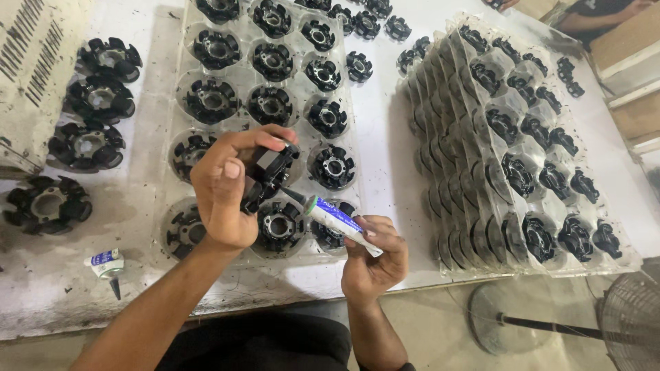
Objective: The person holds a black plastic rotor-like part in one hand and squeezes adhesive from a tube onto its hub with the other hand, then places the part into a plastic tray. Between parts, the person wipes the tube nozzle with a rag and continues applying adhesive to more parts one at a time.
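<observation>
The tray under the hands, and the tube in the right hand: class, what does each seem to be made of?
Tray: thin clear plastic, glossy, judging by its see-through moulded cups. Tube: probably soft plastic or foil, white with blue print and a dark nozzle.

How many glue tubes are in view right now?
2. One glue tube is in the right hand, its nozzle against the black part held by the left hand. A second, squeezed tube lies on the table's near-left edge.

Bright, even light falls from overhead on the scuffed white worktable (405, 172); soft short shadows sit beside the stack of clear plastic moulded trays (481, 247); glare glints off the trays' ridges; the centre is sharp; the edges bow with wide-angle distortion; the grey floor (440, 330) below lies dimmer.
</observation>
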`<state>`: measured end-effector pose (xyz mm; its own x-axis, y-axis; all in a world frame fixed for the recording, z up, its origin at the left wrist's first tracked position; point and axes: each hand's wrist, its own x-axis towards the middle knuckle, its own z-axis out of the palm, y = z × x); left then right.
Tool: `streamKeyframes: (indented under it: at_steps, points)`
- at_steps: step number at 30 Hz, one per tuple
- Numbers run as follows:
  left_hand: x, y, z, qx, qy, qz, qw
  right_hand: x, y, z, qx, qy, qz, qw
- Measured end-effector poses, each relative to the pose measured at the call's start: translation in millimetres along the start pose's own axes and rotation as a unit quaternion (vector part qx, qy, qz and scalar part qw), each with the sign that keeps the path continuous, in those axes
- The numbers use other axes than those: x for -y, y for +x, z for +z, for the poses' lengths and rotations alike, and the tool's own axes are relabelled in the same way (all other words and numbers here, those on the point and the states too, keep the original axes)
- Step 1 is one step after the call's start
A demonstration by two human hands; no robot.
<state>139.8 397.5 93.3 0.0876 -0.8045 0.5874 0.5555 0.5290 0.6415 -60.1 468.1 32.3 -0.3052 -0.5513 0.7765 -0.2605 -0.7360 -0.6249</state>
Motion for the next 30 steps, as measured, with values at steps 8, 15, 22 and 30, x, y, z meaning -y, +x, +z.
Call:
streamKeyframes:
  at_steps: [8, 15, 22, 30]
  points:
    - [4, -1, -2, 0.000, 0.001, 0.003, 1.000, 5, 2, 4, 0.032, -0.063, -0.043, 0.997]
    - [21, 5, -10, 0.025, 0.028, 0.016, 0.999, 5, 15, 11, 0.068, -0.136, -0.092, 0.984]
    - [35, 9, -18, -0.016, 0.010, 0.003, 1.000, 3, 20, 18, 0.079, -0.124, -0.086, 0.985]
    - [36, 7, -19, -0.030, 0.011, 0.000, 0.999, 2, 16, 17, 0.079, -0.139, -0.092, 0.983]
